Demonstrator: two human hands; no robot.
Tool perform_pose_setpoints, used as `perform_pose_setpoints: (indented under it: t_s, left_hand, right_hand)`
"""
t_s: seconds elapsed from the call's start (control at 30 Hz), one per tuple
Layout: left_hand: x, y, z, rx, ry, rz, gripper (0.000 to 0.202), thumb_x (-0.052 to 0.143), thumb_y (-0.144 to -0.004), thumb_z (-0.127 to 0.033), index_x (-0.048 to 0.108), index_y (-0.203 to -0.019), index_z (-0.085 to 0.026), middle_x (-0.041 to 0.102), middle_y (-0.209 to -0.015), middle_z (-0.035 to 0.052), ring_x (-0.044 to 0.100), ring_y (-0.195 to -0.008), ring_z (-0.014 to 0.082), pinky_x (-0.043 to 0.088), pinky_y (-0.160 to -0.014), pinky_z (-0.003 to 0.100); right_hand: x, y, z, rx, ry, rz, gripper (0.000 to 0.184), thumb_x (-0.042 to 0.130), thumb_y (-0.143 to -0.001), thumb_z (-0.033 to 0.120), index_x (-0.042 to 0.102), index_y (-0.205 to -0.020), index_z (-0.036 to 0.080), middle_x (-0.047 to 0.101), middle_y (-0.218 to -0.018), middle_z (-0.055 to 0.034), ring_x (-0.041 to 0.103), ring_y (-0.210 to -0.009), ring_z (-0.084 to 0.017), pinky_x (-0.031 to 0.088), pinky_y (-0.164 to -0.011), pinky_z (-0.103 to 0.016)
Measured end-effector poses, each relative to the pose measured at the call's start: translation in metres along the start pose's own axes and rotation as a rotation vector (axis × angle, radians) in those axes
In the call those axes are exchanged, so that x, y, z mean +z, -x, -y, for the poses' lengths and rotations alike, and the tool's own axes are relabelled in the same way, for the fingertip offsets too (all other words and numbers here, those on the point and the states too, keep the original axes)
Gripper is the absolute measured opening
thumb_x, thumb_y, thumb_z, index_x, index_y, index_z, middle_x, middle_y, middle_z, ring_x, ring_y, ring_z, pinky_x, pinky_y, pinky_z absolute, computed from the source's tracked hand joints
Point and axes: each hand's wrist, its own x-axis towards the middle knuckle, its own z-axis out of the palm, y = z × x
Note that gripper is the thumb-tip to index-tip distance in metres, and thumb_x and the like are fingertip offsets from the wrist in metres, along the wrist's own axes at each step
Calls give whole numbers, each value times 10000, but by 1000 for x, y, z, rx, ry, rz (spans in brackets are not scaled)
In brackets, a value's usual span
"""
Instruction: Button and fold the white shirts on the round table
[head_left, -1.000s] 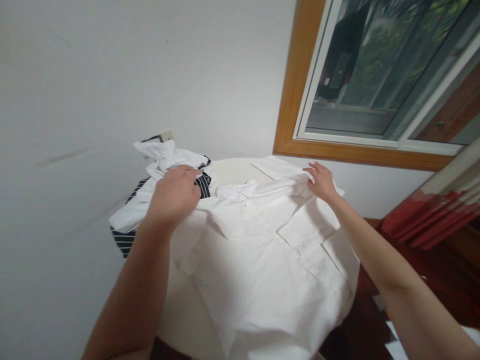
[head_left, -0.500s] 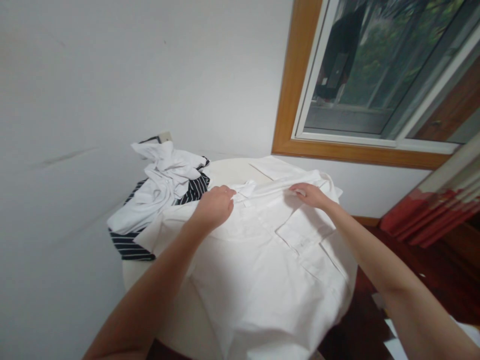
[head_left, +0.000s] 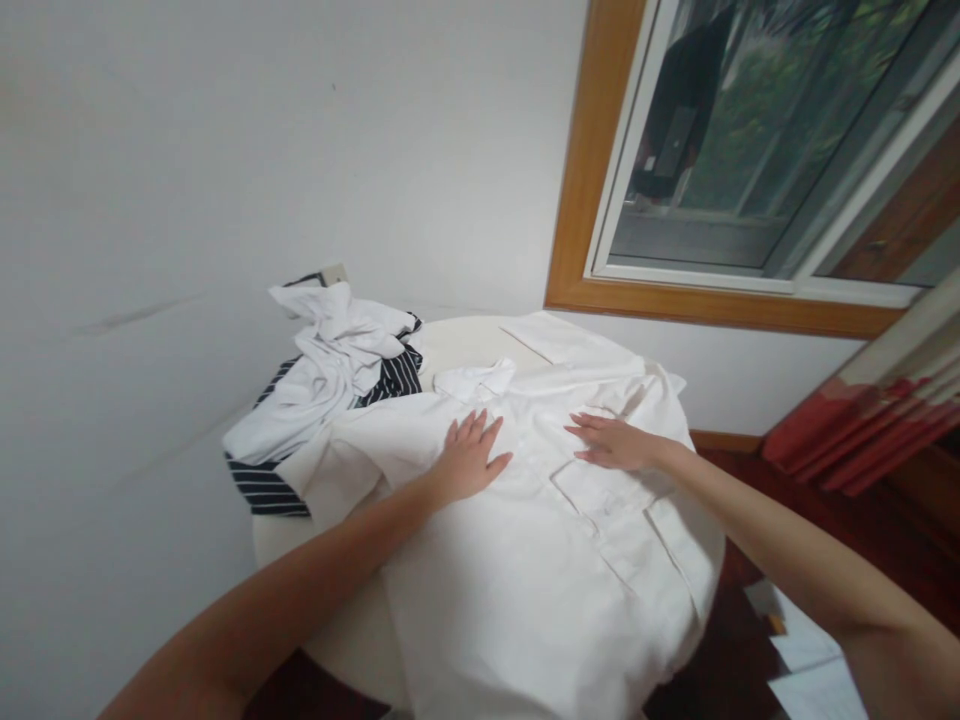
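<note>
A white shirt [head_left: 540, 570] lies spread over a small round white table [head_left: 352, 630], its collar toward the wall and its lower part hanging over the near edge. My left hand [head_left: 469, 460] rests flat on the shirt just below the collar, fingers spread. My right hand [head_left: 615, 442] lies flat on the shirt's chest near a pocket, fingers stretched out. Neither hand holds anything.
A crumpled pile of white and black-striped clothes [head_left: 330, 380] sits at the table's far left against the white wall. A wood-framed window [head_left: 720, 200] is at the upper right. Dark red floor and a red-and-cream cloth [head_left: 862, 420] lie to the right.
Both hands let go of the shirt's shoulders, came toward the middle and down, and now lie flat on the shirt. The shirt has settled flatter on the table.
</note>
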Motion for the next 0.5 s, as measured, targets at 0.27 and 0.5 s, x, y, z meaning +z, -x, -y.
perform_pose_setpoints:
  t_s: [0.27,0.5]
  left_hand:
    - [-14,10,15,300,43,121,627,323,-930,-548,266,-1472,-238,223,-1549,130,166,-1440,245,121,-1150,493]
    - [-37,-5,18,322,145,115,571,412,-905,-530,414,-1395,-236,483,-1413,94,425,-1314,224,314,-1090,385]
  right_hand:
    - [-23,32,61,8,1,118,412,569,-834,356,625,-1224,235,574,-1305,-130,544,-1184,-298,398,-996,-447]
    - [-71,-34,56,34,-141,17,325,484,-850,207,678,-1108,243,719,-1032,-29,659,-880,-183,461,-786,-257]
